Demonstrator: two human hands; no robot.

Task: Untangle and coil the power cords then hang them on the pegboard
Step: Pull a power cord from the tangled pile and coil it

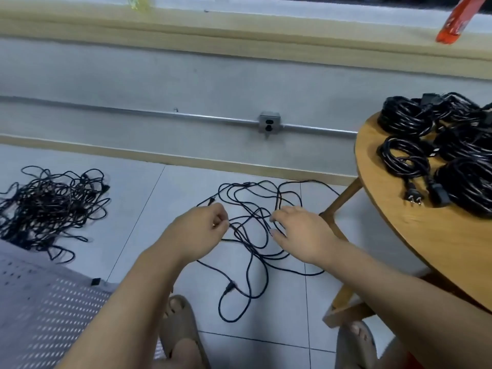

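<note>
Tiled floor [159,187] beside table [399,235] | loose cord [250,235] sprawls in crossing loops | left hand [205,230] pinches one strand, fingers curled | right hand [300,233] half-spread over loops, grip unclear | risk: pulling tightens crossings into knots, or plug [230,286] snags

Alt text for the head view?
Left hand pinches a strand of a loose black cord on the tiled floor while right hand reaches into its loops. A tangled pile lies left; coiled cords sit on a round wooden table right.
</note>
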